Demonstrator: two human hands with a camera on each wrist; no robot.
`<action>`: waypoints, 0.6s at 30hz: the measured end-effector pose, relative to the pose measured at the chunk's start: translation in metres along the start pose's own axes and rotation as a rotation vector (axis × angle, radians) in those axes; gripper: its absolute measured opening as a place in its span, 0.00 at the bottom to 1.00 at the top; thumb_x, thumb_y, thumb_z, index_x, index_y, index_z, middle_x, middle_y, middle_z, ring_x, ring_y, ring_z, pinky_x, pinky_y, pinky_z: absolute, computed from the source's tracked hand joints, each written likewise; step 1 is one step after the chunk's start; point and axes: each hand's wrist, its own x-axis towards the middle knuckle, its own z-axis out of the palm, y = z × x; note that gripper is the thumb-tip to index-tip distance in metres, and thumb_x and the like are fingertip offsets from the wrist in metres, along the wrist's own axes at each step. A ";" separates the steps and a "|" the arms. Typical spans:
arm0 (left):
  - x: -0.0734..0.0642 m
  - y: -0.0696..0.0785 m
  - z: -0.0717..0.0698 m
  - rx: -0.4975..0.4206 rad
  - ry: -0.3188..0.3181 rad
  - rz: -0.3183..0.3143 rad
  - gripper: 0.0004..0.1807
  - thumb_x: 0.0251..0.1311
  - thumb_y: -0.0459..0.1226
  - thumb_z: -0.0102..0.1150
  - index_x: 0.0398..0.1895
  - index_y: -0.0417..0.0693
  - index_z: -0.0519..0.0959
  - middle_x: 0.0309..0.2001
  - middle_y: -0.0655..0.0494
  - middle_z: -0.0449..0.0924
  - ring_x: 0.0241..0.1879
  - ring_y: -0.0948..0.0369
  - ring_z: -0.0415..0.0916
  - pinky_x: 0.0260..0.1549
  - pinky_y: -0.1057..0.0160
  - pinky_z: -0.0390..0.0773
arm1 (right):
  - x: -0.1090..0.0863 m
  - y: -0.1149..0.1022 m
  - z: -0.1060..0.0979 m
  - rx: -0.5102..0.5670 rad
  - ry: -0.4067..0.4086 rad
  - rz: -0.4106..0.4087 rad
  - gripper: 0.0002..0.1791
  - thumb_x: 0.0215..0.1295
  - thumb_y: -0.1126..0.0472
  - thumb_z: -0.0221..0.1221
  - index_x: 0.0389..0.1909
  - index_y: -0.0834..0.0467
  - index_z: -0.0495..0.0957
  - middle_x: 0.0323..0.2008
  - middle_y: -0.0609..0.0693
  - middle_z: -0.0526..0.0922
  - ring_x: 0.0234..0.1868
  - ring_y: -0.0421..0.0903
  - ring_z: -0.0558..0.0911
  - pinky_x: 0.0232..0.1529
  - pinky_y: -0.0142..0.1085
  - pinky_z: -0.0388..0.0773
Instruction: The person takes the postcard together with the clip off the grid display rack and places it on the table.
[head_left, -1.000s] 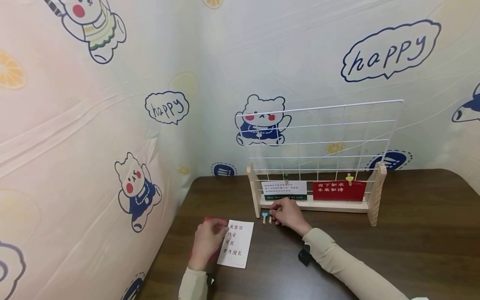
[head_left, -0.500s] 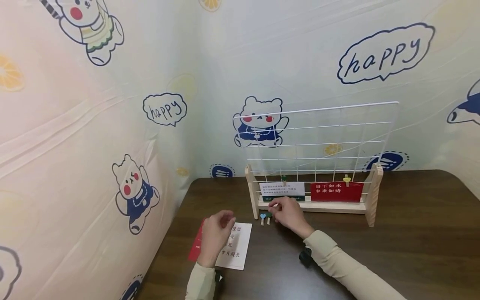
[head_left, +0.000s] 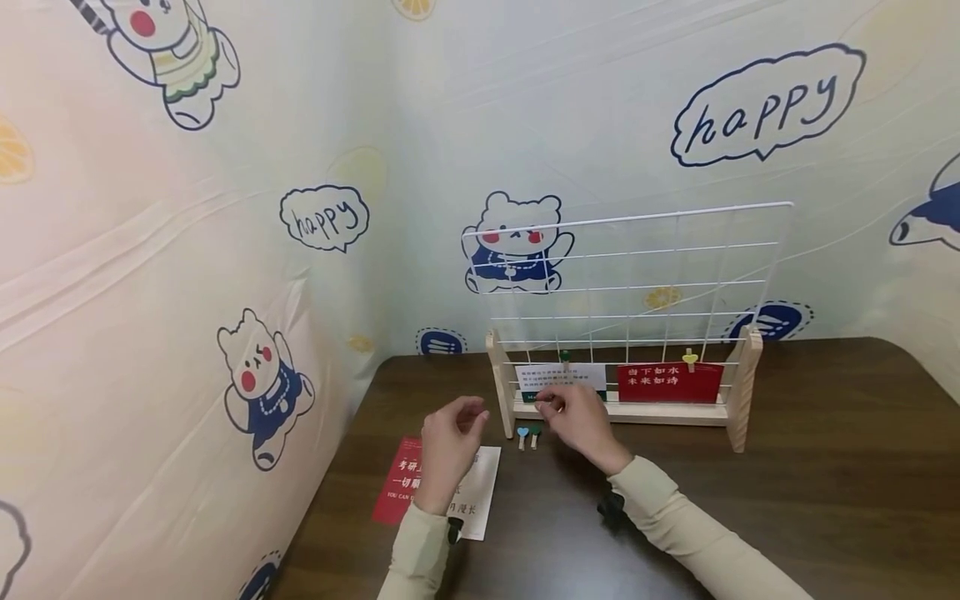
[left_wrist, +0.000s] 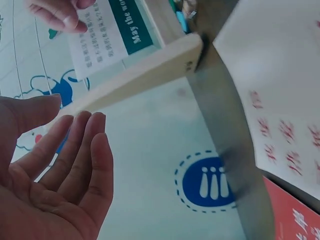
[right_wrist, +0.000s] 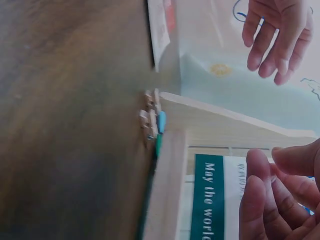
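My left hand (head_left: 450, 450) hovers over two cards on the table, its fingers relaxed and holding nothing. Beneath it lie a white card with red writing (head_left: 486, 477) and a red card (head_left: 394, 493), both partly covered in the head view. My right hand (head_left: 581, 423) is held in front of the white and green card (head_left: 530, 377) on the grid rack, fingers loosely bent and empty in the right wrist view. Two small wooden clips stand out just left of it: a blue heart clip (head_left: 522, 434) and a green-topped clip (head_left: 535, 435), side by side on the table.
The white wire grid rack (head_left: 738, 396) stands on wooden feet at the back of the table. A green clip (head_left: 565, 356) holds the white and green card there; a yellow heart clip (head_left: 690, 358) holds a red card (head_left: 670, 386). Patterned curtain (head_left: 322, 275) closes in behind and left.
My left hand has moved right and up from the red card, uncovering more of it. The right hand has drawn slightly up and away from the two clips on the table.
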 end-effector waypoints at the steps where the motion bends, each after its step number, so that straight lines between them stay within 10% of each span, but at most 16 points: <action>1: 0.001 0.003 0.001 -0.005 0.001 0.003 0.10 0.63 0.36 0.73 0.47 0.49 0.89 0.42 0.52 0.92 0.38 0.59 0.89 0.40 0.60 0.89 | 0.001 -0.001 -0.002 -0.007 0.014 -0.012 0.06 0.64 0.65 0.69 0.40 0.62 0.90 0.21 0.48 0.87 0.18 0.34 0.77 0.23 0.29 0.71; 18: 0.020 0.032 0.029 -0.037 -0.018 0.079 0.12 0.64 0.37 0.71 0.49 0.44 0.88 0.45 0.49 0.92 0.38 0.57 0.89 0.41 0.56 0.89 | 0.010 -0.006 -0.030 0.009 0.153 -0.075 0.07 0.66 0.65 0.68 0.41 0.62 0.90 0.26 0.55 0.89 0.19 0.38 0.77 0.19 0.29 0.73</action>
